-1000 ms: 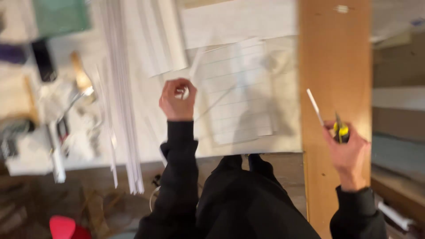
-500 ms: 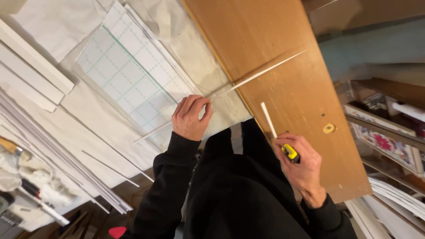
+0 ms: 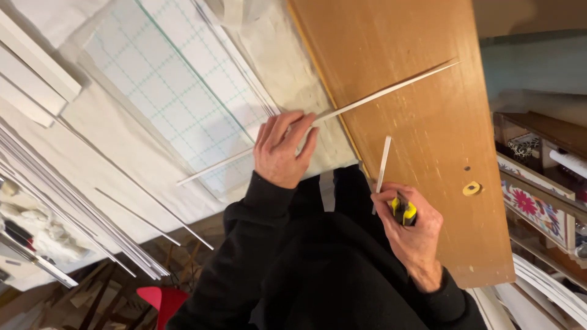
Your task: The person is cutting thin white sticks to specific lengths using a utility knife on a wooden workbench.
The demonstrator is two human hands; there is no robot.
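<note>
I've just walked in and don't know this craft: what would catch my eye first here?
Probably the long thin white strip, lying slantwise from the gridded cutting mat across onto the orange-brown wooden board, pinched near its middle by the left hand. Next, the right hand, low over the board, gripping a yellow-and-black tool together with a short white strip.

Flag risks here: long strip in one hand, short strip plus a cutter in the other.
1. The left hand pinches the long thin white strip near its middle; both ends hang unsupported, so it could flex or snap.
2. The right hand grips a short white strip together with a yellow-and-black cutter; either could slip, perhaps towards the fingers.
3. The long strip's far end sweeps over the wooden board and may catch.
</note>
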